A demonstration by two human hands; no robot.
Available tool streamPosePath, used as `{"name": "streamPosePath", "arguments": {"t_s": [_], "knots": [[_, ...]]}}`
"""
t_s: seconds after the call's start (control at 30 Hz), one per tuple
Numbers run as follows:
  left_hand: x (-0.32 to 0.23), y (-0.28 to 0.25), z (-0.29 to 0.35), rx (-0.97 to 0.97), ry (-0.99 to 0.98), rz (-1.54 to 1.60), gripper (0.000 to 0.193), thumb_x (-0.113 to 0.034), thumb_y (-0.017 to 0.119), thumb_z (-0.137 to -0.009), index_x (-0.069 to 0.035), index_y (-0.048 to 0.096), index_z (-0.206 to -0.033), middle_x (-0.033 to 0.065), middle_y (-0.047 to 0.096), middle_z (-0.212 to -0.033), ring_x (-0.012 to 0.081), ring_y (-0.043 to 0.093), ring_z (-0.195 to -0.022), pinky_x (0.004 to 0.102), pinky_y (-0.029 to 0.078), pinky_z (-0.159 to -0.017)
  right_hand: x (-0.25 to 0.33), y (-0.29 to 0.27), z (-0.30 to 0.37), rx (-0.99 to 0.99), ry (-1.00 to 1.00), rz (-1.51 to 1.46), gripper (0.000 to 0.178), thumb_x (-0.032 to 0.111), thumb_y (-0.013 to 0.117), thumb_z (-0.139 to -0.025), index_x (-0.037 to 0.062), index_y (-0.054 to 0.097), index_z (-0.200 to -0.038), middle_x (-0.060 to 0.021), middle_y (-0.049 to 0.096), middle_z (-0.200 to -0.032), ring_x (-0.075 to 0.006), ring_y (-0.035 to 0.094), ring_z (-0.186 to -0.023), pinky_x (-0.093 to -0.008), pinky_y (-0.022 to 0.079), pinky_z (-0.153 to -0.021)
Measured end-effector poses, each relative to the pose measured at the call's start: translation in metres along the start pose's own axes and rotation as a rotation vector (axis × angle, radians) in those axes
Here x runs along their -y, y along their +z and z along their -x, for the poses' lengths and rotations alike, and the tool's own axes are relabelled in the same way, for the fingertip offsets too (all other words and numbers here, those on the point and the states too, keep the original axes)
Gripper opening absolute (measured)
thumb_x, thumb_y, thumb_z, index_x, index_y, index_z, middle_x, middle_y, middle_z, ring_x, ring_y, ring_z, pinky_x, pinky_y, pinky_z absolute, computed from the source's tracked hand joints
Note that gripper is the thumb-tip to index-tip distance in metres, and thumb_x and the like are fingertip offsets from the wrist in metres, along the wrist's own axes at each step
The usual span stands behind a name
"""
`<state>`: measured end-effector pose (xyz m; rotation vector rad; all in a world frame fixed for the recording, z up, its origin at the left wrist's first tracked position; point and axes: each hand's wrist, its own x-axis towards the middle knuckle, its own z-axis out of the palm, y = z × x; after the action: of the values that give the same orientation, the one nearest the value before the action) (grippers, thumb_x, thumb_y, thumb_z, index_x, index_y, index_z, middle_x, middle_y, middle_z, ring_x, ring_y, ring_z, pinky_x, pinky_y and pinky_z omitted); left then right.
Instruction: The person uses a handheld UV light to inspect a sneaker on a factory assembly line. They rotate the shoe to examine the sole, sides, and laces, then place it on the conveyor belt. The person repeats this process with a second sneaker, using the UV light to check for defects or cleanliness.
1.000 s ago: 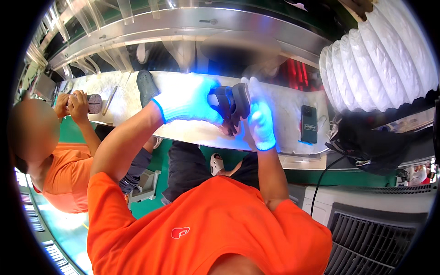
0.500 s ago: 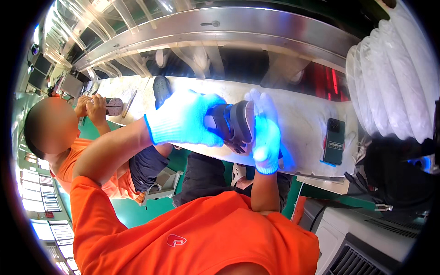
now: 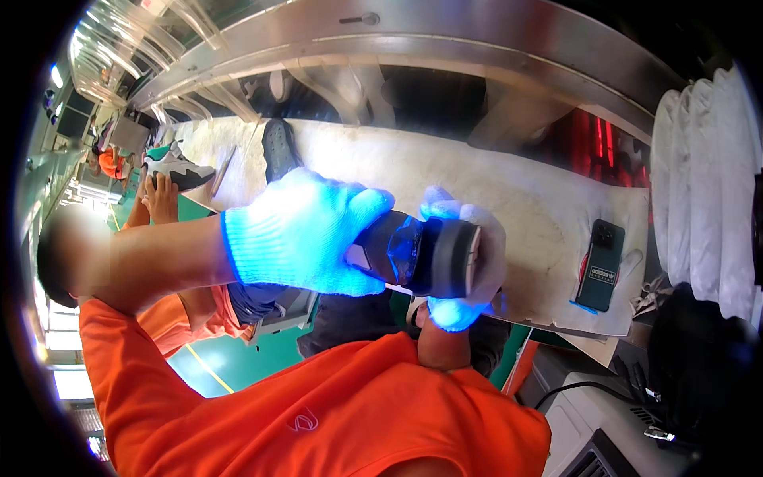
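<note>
Between my two white-gloved hands is a dark shoe (image 3: 404, 248) with a thick sole, held above the table's front edge under bright blue light. My left hand (image 3: 306, 234) wraps round its left end, fingers closed on it. My right hand (image 3: 486, 242) is closed about the right end, and the shoe hides part of its fingers; that end is blurred by motion. Farther back, beyond my left hand, a dark shoe sole (image 3: 280, 151) lies on the pale table cover (image 3: 540, 207). A slim pointed tool (image 3: 225, 171) lies left of it.
A dark phone (image 3: 602, 266) lies at the table's right. Beyond it hangs a white ribbed hose (image 3: 703, 199), with black cables (image 3: 588, 387) below. A metal rail (image 3: 445, 36) spans the back. At left, a co-worker's hand (image 3: 161, 199) holds a grey-and-black sneaker (image 3: 181, 169).
The shoe has come lower and turned in my hands, its thick sole now facing right. My left forearm lies more level. The co-worker's sneaker has turned to show its side.
</note>
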<state>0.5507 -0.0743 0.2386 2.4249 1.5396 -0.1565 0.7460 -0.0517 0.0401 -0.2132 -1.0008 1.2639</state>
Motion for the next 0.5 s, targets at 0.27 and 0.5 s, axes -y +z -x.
{"name": "streamPosePath", "arguments": {"t_s": [0.27, 0.5], "knots": [[0.003, 0.013, 0.006, -0.093, 0.097, 0.030, 0.080, -0.052, 0.094, -0.078, 0.002, 0.067, -0.131, 0.0203, 0.079, -0.102, 0.0391, 0.081, -0.082, 0.0472, 0.066, -0.068, 0.000, -0.003, -0.018, 0.317, -0.122, -0.019, 0.119, 0.037, 0.111, -0.061, -0.0027, 0.053, -0.158, -0.0307, 0.066, -0.152, -0.0404, 0.066, -0.143, -0.0489, 0.054, -0.119], [0.000, 0.009, 0.001, -0.017, 0.103, -0.021, 0.079, -0.049, 0.096, -0.077, 0.000, 0.068, -0.132, 0.0168, 0.081, -0.107, 0.0360, 0.082, -0.086, 0.0454, 0.067, -0.068, 0.001, -0.001, -0.013, 0.282, -0.114, -0.060, 0.109, 0.021, 0.106, -0.067, 0.0012, 0.052, -0.159, -0.0292, 0.063, -0.157, -0.0387, 0.064, -0.146, -0.0483, 0.053, -0.121]]}}
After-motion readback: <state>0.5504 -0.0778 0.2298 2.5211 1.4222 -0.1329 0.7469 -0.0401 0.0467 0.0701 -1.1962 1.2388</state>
